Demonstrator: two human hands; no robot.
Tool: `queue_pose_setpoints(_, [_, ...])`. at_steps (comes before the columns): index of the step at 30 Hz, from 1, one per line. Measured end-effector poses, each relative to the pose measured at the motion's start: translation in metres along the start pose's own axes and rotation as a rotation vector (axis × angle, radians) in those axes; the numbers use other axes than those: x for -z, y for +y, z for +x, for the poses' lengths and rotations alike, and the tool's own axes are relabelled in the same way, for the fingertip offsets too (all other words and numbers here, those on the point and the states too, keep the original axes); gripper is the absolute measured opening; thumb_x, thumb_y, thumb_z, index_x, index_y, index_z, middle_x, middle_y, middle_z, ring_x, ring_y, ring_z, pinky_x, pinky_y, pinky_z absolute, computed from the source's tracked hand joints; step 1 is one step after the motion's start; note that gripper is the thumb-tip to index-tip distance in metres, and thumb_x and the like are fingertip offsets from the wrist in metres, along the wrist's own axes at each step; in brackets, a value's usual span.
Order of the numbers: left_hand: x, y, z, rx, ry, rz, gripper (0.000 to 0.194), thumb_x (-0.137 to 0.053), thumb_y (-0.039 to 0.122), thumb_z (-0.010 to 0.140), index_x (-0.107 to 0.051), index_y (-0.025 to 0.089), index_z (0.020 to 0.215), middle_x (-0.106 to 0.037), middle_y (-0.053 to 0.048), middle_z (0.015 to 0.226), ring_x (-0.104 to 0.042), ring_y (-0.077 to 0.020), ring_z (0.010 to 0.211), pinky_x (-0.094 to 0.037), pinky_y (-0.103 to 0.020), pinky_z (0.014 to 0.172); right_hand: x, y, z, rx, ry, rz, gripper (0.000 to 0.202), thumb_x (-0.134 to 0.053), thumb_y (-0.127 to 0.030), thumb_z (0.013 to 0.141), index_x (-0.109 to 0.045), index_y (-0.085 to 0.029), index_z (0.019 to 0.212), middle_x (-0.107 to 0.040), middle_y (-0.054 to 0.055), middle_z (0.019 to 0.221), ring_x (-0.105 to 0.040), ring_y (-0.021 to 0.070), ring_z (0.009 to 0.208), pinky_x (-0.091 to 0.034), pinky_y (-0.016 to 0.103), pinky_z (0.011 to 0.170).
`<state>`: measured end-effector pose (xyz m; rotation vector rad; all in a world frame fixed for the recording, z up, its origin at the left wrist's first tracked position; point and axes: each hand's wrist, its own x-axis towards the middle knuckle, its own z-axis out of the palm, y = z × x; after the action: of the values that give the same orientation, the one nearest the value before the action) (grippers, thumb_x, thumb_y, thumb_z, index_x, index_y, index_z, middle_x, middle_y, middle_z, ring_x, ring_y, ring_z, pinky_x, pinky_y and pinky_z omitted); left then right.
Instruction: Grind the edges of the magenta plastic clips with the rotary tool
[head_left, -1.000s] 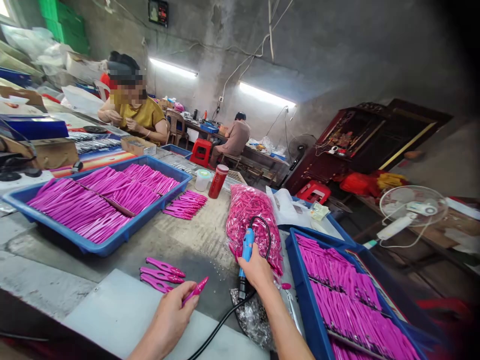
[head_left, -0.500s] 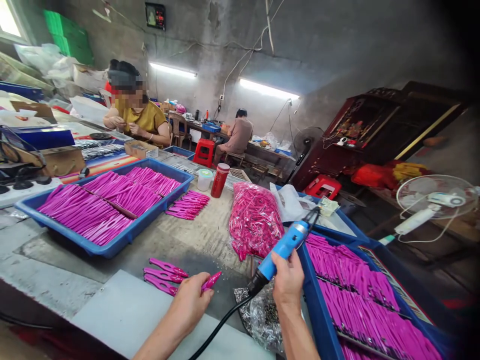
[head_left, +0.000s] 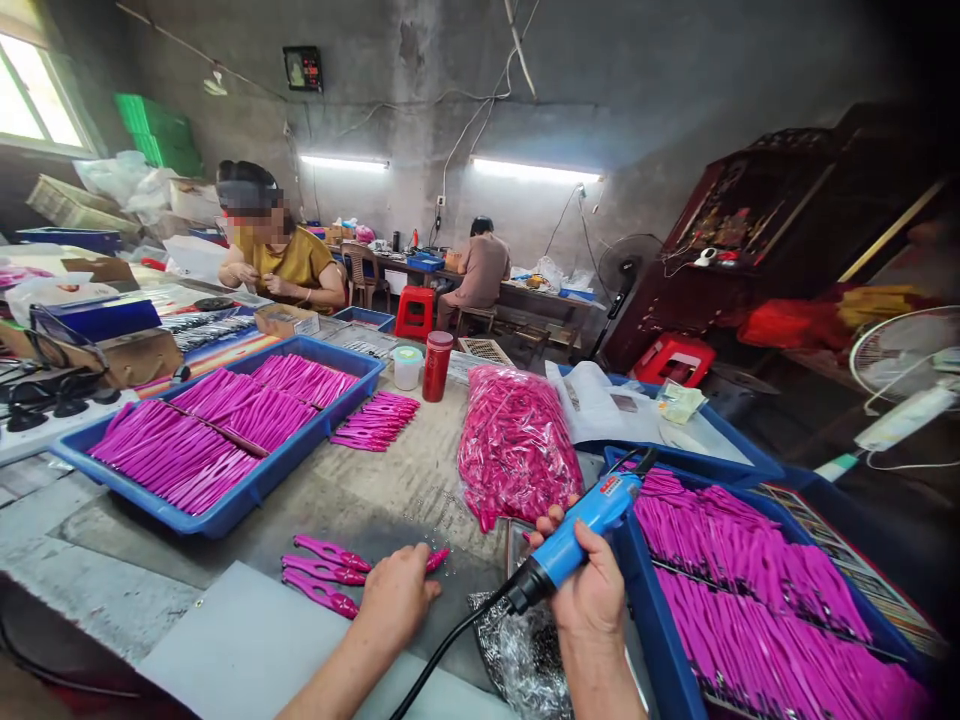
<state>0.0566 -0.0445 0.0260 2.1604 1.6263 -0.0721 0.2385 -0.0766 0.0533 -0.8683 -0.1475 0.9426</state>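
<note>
Head view: left hand (head_left: 397,600) was clenched on one pink handle (head_left: 437,559), whose tip stuck out to the right, long axis pointing up-right toward the tool. Right hand (head_left: 592,590) gripped a blue power tool (head_left: 581,528), tilted, with its nose up-right over the right blue tray (head_left: 645,640) and its black cord trailing down-left. Three more loose pink pieces (head_left: 326,572) lay on the counter (head_left: 247,640) just left of the left hand, which was nearer them. A bag of pink parts (head_left: 517,445) sat behind.

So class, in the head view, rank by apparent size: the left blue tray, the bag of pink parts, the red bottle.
1. Left blue tray
2. Bag of pink parts
3. Red bottle, though it stands farther from the camera.
</note>
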Motion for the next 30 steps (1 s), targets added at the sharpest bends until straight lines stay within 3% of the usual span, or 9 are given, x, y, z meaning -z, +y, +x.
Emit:
queue_pose_setpoints(10, [0.020, -0.017, 0.027, 0.061, 0.058, 0.041, 0.020, -0.051, 0.022, 0.077, -0.059, 0.019, 0.094, -0.065, -0.010, 0.103, -0.059, -0.0254, 0.099, -0.042, -0.032, 0.077, 0.018, 0.017, 0.008, 0.047, -0.146, -0.010, 0.049, -0.065, -0.032, 0.058, -0.048, -0.023, 0.103, -0.058, -0.004, 0.071, -0.054, 0.0125, 0.054, -0.044, 0.027, 0.050])
queue_pose_setpoints(18, [0.029, -0.041, 0.031, -0.079, 0.119, -0.071, 0.018, -0.046, 0.012, 0.080, -0.052, 0.019, 0.096, -0.063, -0.005, 0.099, -0.057, -0.0160, 0.095, -0.038, -0.023, 0.080, 0.017, 0.016, 0.005, 0.005, -0.139, 0.020, 0.058, -0.067, -0.030, 0.055, -0.048, -0.024, 0.110, -0.057, -0.003, 0.071, -0.052, 0.0120, 0.053, -0.043, 0.027, 0.053])
queue_pose_setpoints(23, [0.028, -0.044, 0.023, -0.177, 0.118, -0.085, 0.015, -0.043, 0.012, 0.082, -0.056, 0.020, 0.081, -0.057, -0.002, 0.087, -0.055, -0.0139, 0.084, -0.038, -0.022, 0.076, 0.019, 0.017, 0.006, 0.015, -0.124, -0.001, 0.059, -0.067, -0.029, 0.053, -0.050, -0.022, 0.109, -0.056, -0.002, 0.070, -0.051, 0.0142, 0.052, -0.043, 0.030, 0.050])
queue_pose_setpoints(30, [0.036, -0.064, 0.034, -0.216, 0.177, -0.033, 0.016, -0.043, 0.015, 0.083, -0.059, 0.019, 0.083, -0.055, -0.003, 0.086, -0.054, -0.0148, 0.083, -0.038, -0.023, 0.075, 0.022, 0.018, 0.007, 0.025, -0.143, -0.019, 0.055, -0.065, -0.030, 0.056, -0.051, -0.024, 0.109, -0.056, -0.002, 0.068, -0.051, 0.0145, 0.052, -0.043, 0.031, 0.050])
